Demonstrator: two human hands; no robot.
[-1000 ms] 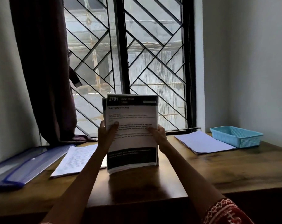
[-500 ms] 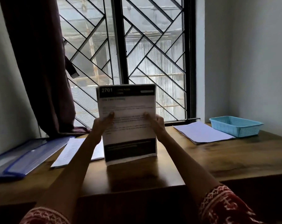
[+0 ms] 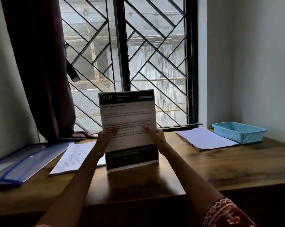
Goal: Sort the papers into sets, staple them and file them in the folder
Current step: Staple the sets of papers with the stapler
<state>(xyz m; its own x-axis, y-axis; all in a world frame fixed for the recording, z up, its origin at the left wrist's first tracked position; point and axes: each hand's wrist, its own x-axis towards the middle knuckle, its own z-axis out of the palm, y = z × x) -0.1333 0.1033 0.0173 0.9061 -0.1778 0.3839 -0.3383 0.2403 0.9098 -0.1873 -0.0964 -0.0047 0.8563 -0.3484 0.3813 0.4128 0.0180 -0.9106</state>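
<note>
Two hands hold one set of papers (image 3: 128, 128) upright on the counter (image 3: 212, 166), its bottom edge on the wood: the left hand (image 3: 105, 136) grips the left edge, the right hand (image 3: 156, 136) the right edge, thumbs on the printed front. If the grip loosens, the sheets could slip out of line or fan out, and a staple would then fix them crooked. A tilt could also drop them onto the loose pile (image 3: 76, 156) just beside on the left and mix the sets. The blue folder (image 3: 24, 164) lies further left, another pile (image 3: 205, 138) and a blue basket (image 3: 238, 131) to the right. Compared with a second ago, the sheet that stuck out behind now sits flush, and the set stands squarer.
</note>
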